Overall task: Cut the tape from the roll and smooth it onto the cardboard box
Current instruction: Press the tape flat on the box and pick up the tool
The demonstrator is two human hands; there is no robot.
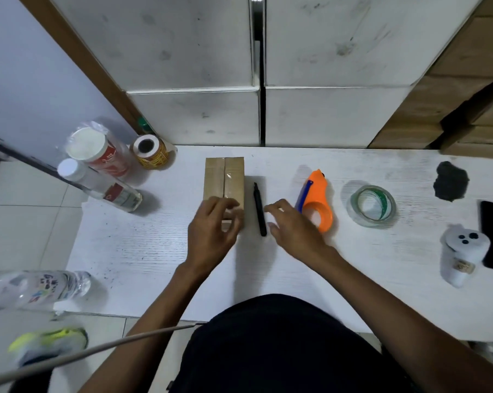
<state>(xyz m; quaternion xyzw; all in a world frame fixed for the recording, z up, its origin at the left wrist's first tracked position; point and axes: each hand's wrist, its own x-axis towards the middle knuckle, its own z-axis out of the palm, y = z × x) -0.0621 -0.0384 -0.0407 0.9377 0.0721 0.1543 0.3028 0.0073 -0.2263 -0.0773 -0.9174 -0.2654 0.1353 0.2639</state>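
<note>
The left hand point(214, 225) lay flat over the near end of the cardboard box point(224, 180), fingers spread and pressing down rather than closing round anything — a smoothing hold, I judged, meant to seat the tape and keep the box from sliding. A glossy strip of clear tape point(227, 177) showed along the box's centre seam, running away toward twelve o'clock from under the fingers. Whether its near end was fully stuck down I could not tell; the hand covered it.

The right hand point(290, 225) hovered loose and empty at about three o'clock from the box, fingers half curled, touching nothing I could make out. It hung between a black marker point(259, 208), which lay just beside the box's right edge, and the orange tape cutter point(316, 199) a little farther toward three o'clock. That placing looked deliberate: the cutter sat within easy reach of the working hand. I could not tell which of the two it was bound for.

Farther out at three o'clock, well apart from the box, the tape roll point(371, 207) lay flat on the white table point(154, 265), with no strip visibly leading from it. So the cut seemed done and the pressing-down was the step in hand.

At ten o'clock stood a few bottles point(98, 171) and a roll of labels point(150, 151), clear of the work. A grey stuffed toy point(460, 251) sat at the far right.
</note>
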